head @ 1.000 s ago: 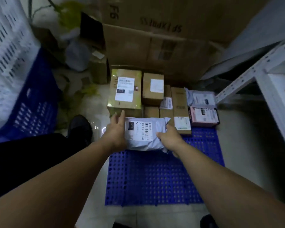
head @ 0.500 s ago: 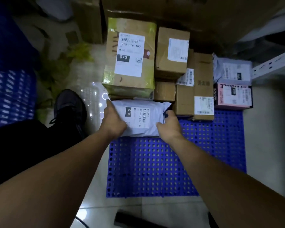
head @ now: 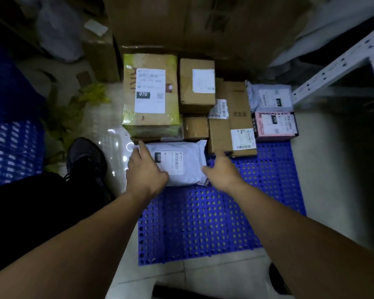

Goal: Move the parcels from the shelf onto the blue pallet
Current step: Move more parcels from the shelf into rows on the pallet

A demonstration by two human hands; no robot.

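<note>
Left grip (head: 145, 169): I see it released, fingers straight, lying flat on the left part of the white mailer (head: 181, 162).
Right grip (head: 224, 170): released, fingers spread, thumb at the mailer's near right corner; I cannot tell if it touches.
White mailer: label up, flat on the far left part of the blue pallet (head: 203, 223).
Behind it: yellow-taped box (head: 150, 93), brown box (head: 197, 85), long carton (head: 239, 117).
Far right: pink box (head: 274, 126), grey mailer (head: 270, 98), white shelf frame (head: 333, 67).
Left floor: a dark shoe (head: 84, 158).
</note>
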